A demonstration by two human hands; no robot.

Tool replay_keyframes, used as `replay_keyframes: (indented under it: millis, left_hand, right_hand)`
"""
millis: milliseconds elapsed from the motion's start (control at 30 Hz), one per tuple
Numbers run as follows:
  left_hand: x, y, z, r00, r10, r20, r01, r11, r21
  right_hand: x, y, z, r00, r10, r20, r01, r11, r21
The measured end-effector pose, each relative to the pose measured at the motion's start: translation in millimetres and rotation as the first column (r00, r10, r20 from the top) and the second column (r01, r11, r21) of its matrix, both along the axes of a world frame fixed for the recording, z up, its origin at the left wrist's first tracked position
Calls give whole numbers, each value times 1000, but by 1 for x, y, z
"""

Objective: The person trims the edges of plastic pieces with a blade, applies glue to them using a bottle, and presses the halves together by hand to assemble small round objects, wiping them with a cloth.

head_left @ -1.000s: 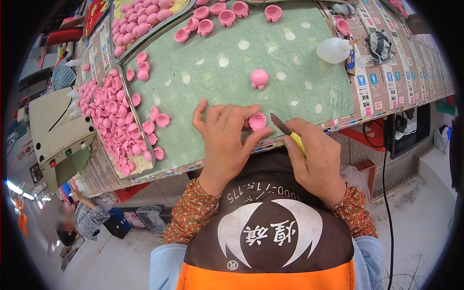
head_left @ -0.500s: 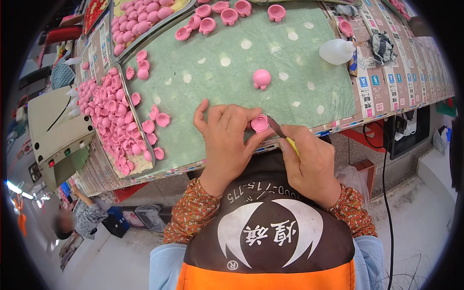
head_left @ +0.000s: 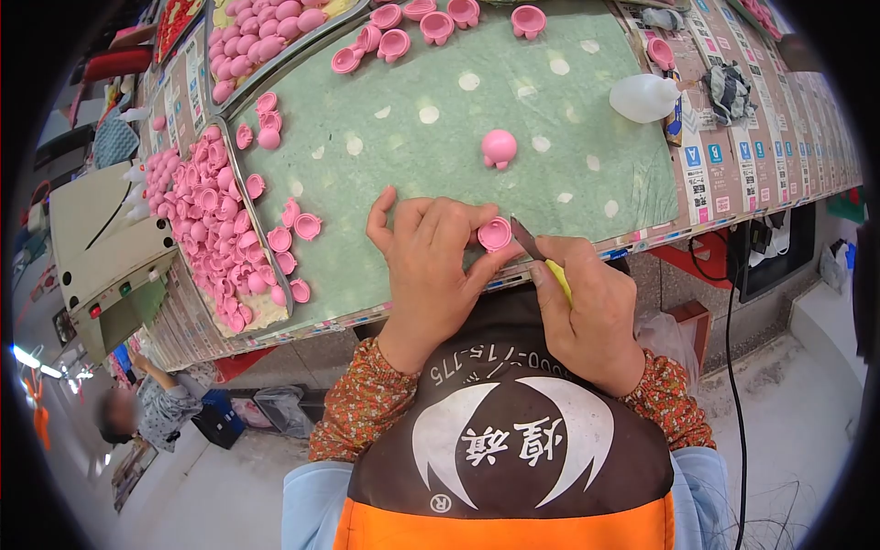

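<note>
Between the thumb and fingers of my left hand (head_left: pixel 433 261) is a small pink cup-shaped piece (head_left: pixel 495 234), its hollow side facing up, near the table's front edge. My right hand (head_left: pixel 587 312) grips a knife (head_left: pixel 555 273) with a yellow handle. The dark blade points up and left, its tip close beside the rim of the piece; whether they touch is too small to tell. Beyond my hands a round pink piece (head_left: pixel 500 148) lies on the green spotted cloth (head_left: pixel 412 156).
Many pink pieces fill a tray (head_left: pixel 261 215) at the left; rounded ones fill another (head_left: pixel 275 62) behind it. Several pink cups (head_left: pixel 394 44) line the cloth's back. A white bottle (head_left: pixel 644 98) and crumpled rag (head_left: pixel 730 93) are at right. A person (head_left: pixel 165 408) is at far left.
The knife blade has moved left, closer to the pink piece's rim, and my right hand has shifted slightly left with it. My left hand keeps its hold.
</note>
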State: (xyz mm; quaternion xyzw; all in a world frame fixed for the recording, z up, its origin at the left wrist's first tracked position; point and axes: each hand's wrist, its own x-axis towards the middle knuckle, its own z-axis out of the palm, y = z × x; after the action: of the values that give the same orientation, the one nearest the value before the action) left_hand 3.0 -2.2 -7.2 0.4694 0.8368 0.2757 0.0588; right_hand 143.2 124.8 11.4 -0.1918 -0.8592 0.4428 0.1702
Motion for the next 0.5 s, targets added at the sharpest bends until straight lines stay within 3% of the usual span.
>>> replay_keyframes:
  millis: [300, 500]
  left_hand:
    - [-1, 0, -2, 1000, -3, 1, 3, 1000, 1]
    - [-1, 0, -2, 1000, -9, 8, 9, 1000, 5]
  right_hand:
    - [-3, -2, 1, 1000, 7, 13, -7, 1000, -21]
    - [-6, -8, -6, 1000, 1, 9, -2, 995, 99]
